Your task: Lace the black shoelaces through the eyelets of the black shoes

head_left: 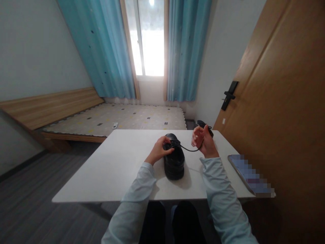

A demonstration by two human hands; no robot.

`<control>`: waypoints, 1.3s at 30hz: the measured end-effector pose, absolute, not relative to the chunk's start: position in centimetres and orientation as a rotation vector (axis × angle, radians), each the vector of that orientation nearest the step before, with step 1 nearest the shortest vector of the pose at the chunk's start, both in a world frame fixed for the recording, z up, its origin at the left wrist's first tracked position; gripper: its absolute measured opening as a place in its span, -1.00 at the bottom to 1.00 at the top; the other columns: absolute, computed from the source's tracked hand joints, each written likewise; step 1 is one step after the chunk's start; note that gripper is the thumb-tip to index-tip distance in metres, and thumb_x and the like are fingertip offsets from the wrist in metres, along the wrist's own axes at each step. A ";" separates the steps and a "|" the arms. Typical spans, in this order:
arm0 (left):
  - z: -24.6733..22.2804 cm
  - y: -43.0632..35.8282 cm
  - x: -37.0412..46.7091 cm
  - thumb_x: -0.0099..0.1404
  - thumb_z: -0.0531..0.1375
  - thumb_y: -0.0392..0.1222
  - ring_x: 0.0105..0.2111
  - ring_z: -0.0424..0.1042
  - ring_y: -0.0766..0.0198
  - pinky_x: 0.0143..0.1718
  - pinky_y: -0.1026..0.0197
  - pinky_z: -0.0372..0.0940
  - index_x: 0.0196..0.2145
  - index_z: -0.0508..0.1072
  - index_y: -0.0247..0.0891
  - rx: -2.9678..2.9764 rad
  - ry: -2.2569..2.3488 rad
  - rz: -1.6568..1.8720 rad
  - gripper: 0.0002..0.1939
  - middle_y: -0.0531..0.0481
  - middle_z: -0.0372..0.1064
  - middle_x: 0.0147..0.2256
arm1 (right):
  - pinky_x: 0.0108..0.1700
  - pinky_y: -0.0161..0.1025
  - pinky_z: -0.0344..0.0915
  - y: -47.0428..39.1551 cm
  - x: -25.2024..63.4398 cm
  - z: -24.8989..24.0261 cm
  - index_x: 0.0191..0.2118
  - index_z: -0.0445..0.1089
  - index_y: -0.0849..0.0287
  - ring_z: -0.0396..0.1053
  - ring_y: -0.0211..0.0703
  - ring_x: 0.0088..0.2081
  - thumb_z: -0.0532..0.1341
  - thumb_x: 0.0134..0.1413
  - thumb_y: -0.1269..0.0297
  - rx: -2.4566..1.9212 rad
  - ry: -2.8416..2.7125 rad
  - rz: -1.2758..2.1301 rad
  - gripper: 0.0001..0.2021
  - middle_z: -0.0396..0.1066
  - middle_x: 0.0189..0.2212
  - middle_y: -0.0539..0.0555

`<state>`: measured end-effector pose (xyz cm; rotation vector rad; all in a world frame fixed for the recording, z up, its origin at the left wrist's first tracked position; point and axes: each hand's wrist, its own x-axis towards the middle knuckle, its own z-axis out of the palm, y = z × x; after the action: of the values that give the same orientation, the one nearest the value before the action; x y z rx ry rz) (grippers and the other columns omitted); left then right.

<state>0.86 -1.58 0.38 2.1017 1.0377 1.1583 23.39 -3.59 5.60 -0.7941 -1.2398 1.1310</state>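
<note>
Left hand (pixel 159 149) on shiny black shoe (pixel 174 166), can't tell its grip, right hand (pixel 207 142) curled round thin black lace (pixel 191 150), half-hiding another black shoe (pixel 200 123), blurry flat blue slab (pixel 250 176) nearby

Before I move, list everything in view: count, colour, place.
Rectangular table: one, white, foreground
Glossy laced shoe: one, black, mid-table
Second shoe: one, black, far right corner
Cord shoelace: one, black, right of near shoe
Flat pixelated object: one, bluish, table's right
Wooden bedstead: one, brown, left
Patterned mattress: one, beige, on bedstead
Small object: one, white, on mattress
Glazed window: one, white, back
Fabric curtains: two, blue, flanking window
Wooden door: one, brown, right
Lever handle: one, black, door
Walls: three, whitish, around
Floor: one, grey, left
Left hand: one, on near shoe
Right hand: one, at shoelace
Sleeves: two, pale blue, forearms
Legs: two, black, below
</note>
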 end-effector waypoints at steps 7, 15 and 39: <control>0.5 -1.7 0.9 0.07 0.28 -0.14 -0.18 0.34 0.20 -0.12 0.14 0.28 -0.27 0.41 -0.22 2.178 0.979 1.146 -0.75 -0.03 0.32 -0.24 | -0.64 -0.40 0.22 -2.9 22.3 4.3 -0.41 0.41 0.24 0.32 -0.30 -0.58 0.30 -0.12 0.02 -1.037 -1.568 1.219 -0.67 0.36 -0.54 0.01; 0.8 -2.0 1.3 0.08 0.29 -0.21 -0.19 0.32 0.20 -0.08 0.11 0.24 -0.35 0.50 -0.22 2.232 0.986 1.271 -0.87 -0.03 0.28 -0.29 | -0.63 -0.45 0.23 -2.4 21.5 3.3 -0.34 0.43 0.25 0.27 -0.35 -0.53 0.23 -0.12 0.30 -1.040 -1.891 0.977 -0.83 0.38 -0.43 0.03; 1.1 -1.9 1.6 0.05 0.26 -0.27 -0.17 0.31 0.14 -0.06 0.08 0.18 -0.40 0.44 -0.25 2.220 0.955 1.123 -0.90 -0.04 0.33 -0.29 | -0.41 -0.36 0.11 -3.1 20.3 3.8 -0.37 0.35 0.21 0.12 -0.34 -0.46 0.21 -0.14 0.49 -1.035 -2.104 0.594 -0.87 0.17 -0.40 -0.04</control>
<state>1.59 -1.86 1.11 2.2202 0.9549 1.1232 20.32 -3.13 3.76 -1.0351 -2.1042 0.5943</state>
